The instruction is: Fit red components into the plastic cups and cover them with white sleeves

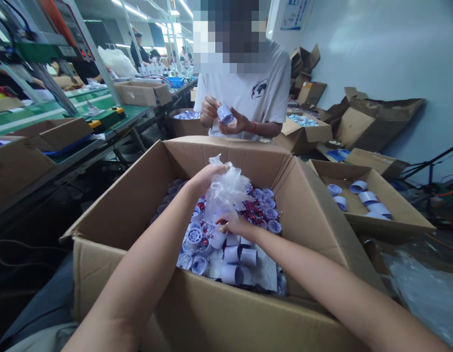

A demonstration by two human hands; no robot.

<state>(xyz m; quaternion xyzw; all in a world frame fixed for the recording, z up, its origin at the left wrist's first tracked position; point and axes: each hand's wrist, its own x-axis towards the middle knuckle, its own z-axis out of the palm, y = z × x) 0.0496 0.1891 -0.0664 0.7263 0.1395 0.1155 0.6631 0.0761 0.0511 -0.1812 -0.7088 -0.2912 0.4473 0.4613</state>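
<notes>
Above a large cardboard box [112, 205], my left hand [211, 175] grips the top of a crumpled clear plastic bag [229, 190]. My right hand [235, 225] is at the bag's lower end, fingers curled against the film; the fingertips are partly hidden. Just under it is a pale, rounded plastic part [218, 238]. Many white plastic cups [194, 236] fill the box, some upright with round inner frames, several lying on their sides on a white sheet [268, 269]. Red wire pieces [253, 210] lie among the cups behind the bag.
Across the box a person in a white shirt [244, 88] holds a white cylinder [225, 114]. At right, a shallow carton [358, 215] has several cylinders. Clear plastic film [427, 283] lies lower right. A green conveyor bench [134, 115] runs along the left.
</notes>
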